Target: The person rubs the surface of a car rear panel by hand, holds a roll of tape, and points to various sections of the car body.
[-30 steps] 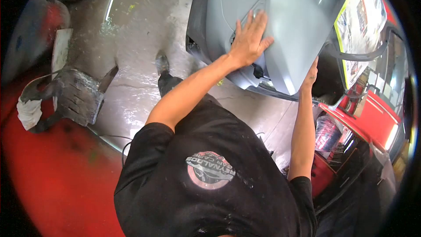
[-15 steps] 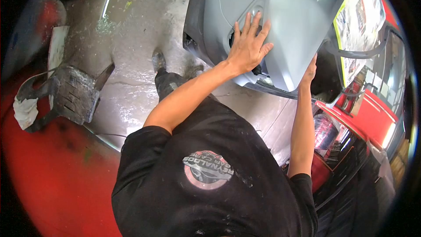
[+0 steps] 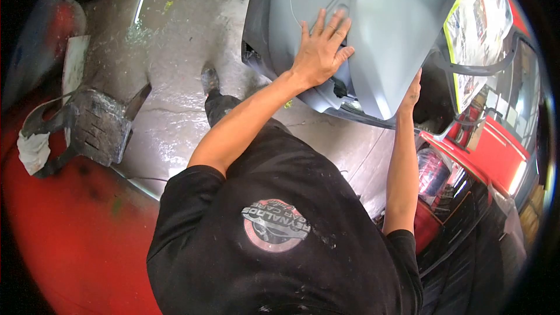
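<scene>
A large grey panel (image 3: 385, 29), smooth and shaped like a bumper, fills the top centre. My left hand (image 3: 322, 52) lies on its face with the fingers spread, beside a triangular recess and a dark opening. Black material (image 3: 339, 86) shows in the opening just below this hand. At the panel's right edge, my right hand (image 3: 412, 93) holds on from the side, with its thumb and most of its fingers hidden by the panel.
A dark stool-like stand (image 3: 99, 128) with a white cloth (image 3: 34, 150) is at the left, beside a red painted surface (image 3: 81, 227). Wet-looking concrete floor (image 3: 169, 41) lies beyond. On the right are a yellow-edged plastic-covered piece (image 3: 475, 29) and a red car part (image 3: 504, 151).
My left hand has slid slightly left across the panel, its fingers still spread, after dipping a little lower. My right hand stays at the panel's edge. The whole view has shifted slightly.
</scene>
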A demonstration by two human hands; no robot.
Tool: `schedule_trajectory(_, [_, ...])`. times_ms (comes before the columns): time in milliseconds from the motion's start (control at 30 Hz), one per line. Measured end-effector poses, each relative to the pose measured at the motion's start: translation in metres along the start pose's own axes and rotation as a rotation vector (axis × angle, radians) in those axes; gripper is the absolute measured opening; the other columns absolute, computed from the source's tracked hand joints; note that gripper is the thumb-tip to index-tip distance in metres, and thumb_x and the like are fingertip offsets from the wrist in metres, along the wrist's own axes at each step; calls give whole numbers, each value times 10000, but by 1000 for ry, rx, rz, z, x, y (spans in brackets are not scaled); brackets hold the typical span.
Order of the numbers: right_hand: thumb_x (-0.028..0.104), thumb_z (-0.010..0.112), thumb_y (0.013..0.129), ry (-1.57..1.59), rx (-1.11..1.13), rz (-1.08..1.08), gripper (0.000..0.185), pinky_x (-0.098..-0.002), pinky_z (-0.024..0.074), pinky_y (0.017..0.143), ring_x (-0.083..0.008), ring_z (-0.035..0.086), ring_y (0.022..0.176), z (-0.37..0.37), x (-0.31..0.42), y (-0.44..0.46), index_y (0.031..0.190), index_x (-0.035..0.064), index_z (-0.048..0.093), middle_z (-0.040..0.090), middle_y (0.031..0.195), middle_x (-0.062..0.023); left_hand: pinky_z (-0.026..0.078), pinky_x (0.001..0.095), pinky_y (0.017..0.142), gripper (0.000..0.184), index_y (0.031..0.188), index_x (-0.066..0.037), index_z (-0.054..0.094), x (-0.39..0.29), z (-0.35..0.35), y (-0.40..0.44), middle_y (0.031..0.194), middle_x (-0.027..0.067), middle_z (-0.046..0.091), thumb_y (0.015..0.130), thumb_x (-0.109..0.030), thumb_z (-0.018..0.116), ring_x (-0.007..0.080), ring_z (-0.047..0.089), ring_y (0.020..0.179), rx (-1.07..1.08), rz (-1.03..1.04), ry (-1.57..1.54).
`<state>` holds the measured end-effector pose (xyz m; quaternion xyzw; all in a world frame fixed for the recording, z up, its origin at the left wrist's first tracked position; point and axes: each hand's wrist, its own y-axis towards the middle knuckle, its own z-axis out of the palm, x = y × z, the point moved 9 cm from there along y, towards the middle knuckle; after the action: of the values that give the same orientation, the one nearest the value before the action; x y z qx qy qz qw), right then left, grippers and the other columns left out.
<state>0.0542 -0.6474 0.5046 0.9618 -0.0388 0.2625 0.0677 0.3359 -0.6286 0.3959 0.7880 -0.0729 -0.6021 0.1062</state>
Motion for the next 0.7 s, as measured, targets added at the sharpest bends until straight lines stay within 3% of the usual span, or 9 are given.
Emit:
schedule_trajectory(133, [429, 281, 1109, -133, -27, -61, 573, -325, 565, 794, -187, 712, 861, -4, -5, 1, 1261, -1, 628, 737, 1015, -124, 186, 725, 1138, 611, 1531, -89, 420, -15, 3, -6, 1642, 75, 314, 1036, -443, 471, 438, 211, 1513, 23, 81, 50])
schedule_trajectory(267, [439, 288, 1101, 42, -67, 105, 570, -327, 562, 789, -184, 710, 852, -3, -3, 1, 1241, 12, 638, 739, 1002, -123, 202, 719, 1135, 615, 1541, -89, 403, -27, 2, -16, 1643, 61, 316, 1028, -421, 481, 433, 223, 1511, 78, 151, 95])
schedule_trajectory(333, [373, 441, 1020, 32, -37, 115, 472, -350, 569, 781, -225, 724, 865, -3, -10, 4, 1308, 19, 561, 740, 1026, -133, 199, 725, 1134, 599, 1542, -92, 400, -23, 2, -16, 1644, 60, 313, 1028, -387, 485, 436, 224, 1511, 71, 150, 49])
schedule_trajectory(367, [307, 590, 942, -33, 1, 58, 529, -373, 577, 775, -267, 738, 880, -5, -22, 5, 1376, 24, 485, 741, 1054, -142, 197, 728, 1133, 591, 1543, -93, 399, -22, 4, -16, 1645, 59, 312, 1028, -369, 488, 438, 224, 1510, 71, 150, 25])
schedule_trajectory(433, [235, 737, 864, -83, 45, 30, 693, -394, 584, 768, -309, 751, 895, -3, -18, 4, 1439, 25, 411, 742, 1081, -153, 193, 728, 1137, 568, 1545, -101, 397, -13, 4, -7, 1647, 55, 309, 1013, -278, 483, 439, 217, 1513, 66, 112, -32])
schedule_trajectory(667, [207, 737, 859, 61, 55, 84, 671, -388, 582, 771, -313, 751, 895, -1, -32, 5, 1416, 7, 420, 743, 1066, -157, 220, 713, 1144, 716, 1552, -122, 394, 11, -6, 34, 1650, 44, 306, 847, -11, 459, 451, 225, 1508, 88, 127, 11])
schedule_trajectory(700, [260, 669, 894, 76, 39, 92, 586, -375, 579, 773, -294, 744, 887, -2, -26, 4, 1378, 3, 464, 742, 1054, -149, 227, 707, 1146, 735, 1555, -118, 386, 9, -6, 33, 1651, 51, 303, 833, 0, 464, 452, 232, 1505, 83, 144, 38])
